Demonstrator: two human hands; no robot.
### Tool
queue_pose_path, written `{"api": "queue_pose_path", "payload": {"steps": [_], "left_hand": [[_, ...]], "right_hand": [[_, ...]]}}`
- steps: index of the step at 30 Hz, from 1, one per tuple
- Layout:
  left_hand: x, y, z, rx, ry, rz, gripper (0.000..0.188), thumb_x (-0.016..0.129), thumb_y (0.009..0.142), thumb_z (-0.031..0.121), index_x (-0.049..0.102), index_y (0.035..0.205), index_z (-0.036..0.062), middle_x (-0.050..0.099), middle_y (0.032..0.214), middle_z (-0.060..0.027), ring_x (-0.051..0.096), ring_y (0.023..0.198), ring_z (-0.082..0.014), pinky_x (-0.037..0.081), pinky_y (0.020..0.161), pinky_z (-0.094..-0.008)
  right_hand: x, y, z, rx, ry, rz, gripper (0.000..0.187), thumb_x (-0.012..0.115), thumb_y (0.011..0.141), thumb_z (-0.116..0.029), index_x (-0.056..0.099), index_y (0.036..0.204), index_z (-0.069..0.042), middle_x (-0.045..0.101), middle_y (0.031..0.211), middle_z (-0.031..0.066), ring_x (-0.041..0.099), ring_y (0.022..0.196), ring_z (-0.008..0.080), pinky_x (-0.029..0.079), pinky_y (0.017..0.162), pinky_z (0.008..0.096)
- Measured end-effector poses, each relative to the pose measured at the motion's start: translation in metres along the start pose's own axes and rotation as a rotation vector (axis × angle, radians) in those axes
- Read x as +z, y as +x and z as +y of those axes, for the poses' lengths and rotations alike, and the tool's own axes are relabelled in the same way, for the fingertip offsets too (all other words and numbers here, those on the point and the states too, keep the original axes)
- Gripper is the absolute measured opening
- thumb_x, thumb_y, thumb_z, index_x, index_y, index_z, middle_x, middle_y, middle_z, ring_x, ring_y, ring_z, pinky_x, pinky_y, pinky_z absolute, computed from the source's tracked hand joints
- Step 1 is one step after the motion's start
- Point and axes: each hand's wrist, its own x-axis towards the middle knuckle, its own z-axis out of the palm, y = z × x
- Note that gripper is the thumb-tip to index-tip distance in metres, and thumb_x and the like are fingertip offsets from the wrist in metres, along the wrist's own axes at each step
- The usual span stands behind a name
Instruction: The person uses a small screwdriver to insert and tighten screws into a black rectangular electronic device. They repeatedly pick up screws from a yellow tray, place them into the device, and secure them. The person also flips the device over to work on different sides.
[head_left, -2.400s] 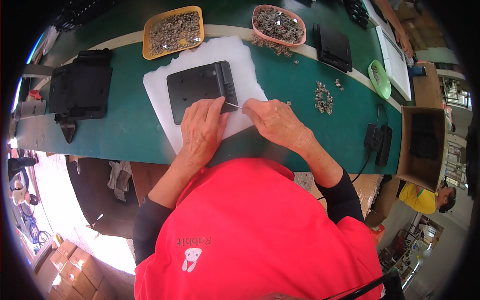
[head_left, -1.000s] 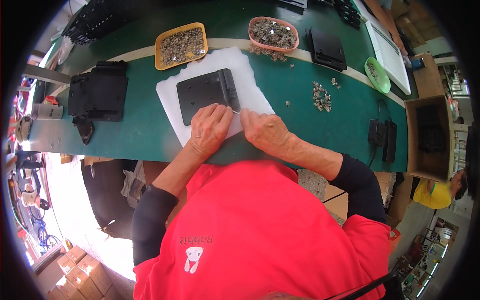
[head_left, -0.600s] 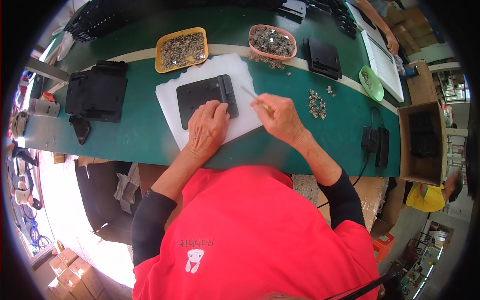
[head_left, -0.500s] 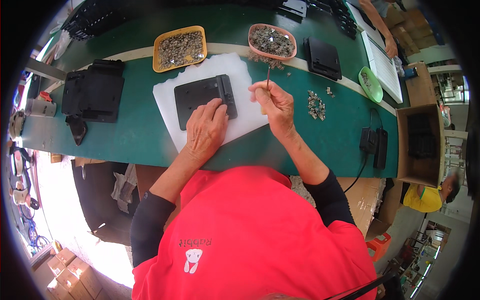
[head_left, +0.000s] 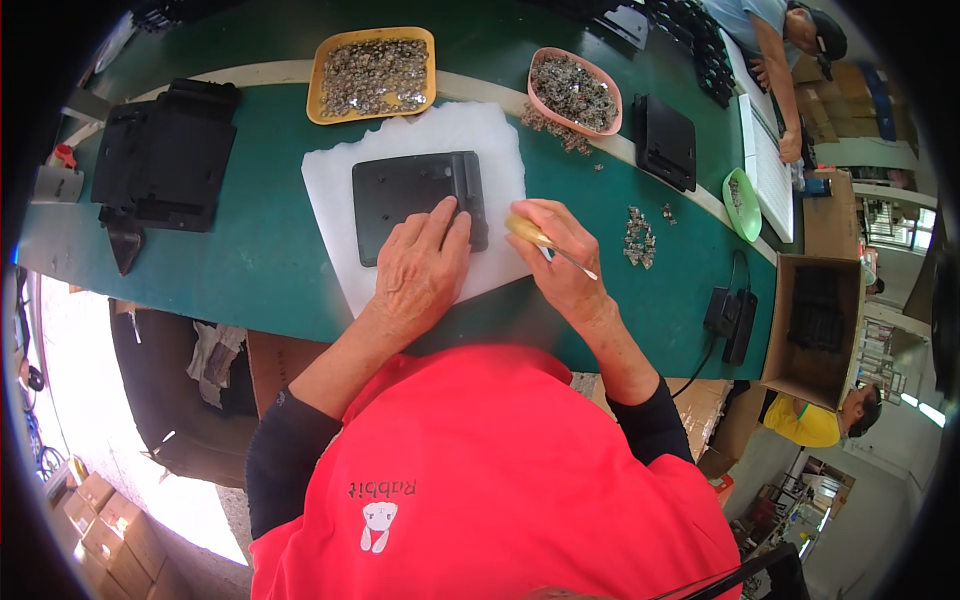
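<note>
Black casing (head_left: pixel 405 183) near tray (head_left: pixel 316 85) of parts (head_left: pixel 375 76)

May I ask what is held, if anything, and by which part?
The right hand holds a tool by its yellow handle; the left hand rests on a panel.

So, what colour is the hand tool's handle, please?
The handle is yellowish, seen in the head view.

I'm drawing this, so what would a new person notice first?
Probably the bright red shirt, filling the lower middle. Above it, the left hand rests on a black panel on white foam, and the right hand holds a yellow-handled screwdriver. Farther up sits a yellow tray of small parts.
</note>
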Motion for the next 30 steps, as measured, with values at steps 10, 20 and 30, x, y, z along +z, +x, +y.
{"api": "queue_pose_path", "payload": {"steps": [10,20,30], "left_hand": [[0.004,-0.002,-0.004,-0.008,-0.021,0.014,0.045,0.074,0.068,0.006,0.063,0.112,0.0056,0.061,0.120,-0.0095,0.061,0.091,-0.0245,0.050,0.077,-0.0349],[0.000,-0.001,-0.004,-0.027,-0.047,-0.015,0.049,0.072,0.071,0.007,0.060,0.118,0.0035,0.055,0.126,-0.0121,0.059,0.091,-0.0261,0.048,0.078,-0.0365],[-0.001,0.012,0.001,-0.080,-0.033,-0.115,0.057,0.066,0.067,0.008,0.058,0.123,0.0033,0.055,0.118,-0.0134,0.051,0.083,-0.0266,0.042,0.070,-0.0382]], "right_hand": [[0.039,0.019,0.016,-0.150,0.007,0.059,0.029,0.073,0.080,-0.003,0.063,0.107,0.000,0.066,0.103,0.0168,0.066,0.090,0.0338,0.055,0.075,0.0365],[0.027,0.052,0.029,0.292,0.117,-0.161,0.025,0.070,0.086,-0.019,0.065,0.102,0.001,0.070,0.092,0.0129,0.069,0.080,0.0245,0.054,0.067,0.0309],[0.016,0.107,0.036,0.682,0.524,-0.282,0.032,0.068,0.090,-0.025,0.065,0.100,0.005,0.068,0.090,0.0103,0.068,0.074,0.0158,0.056,0.059,0.0261]]}}
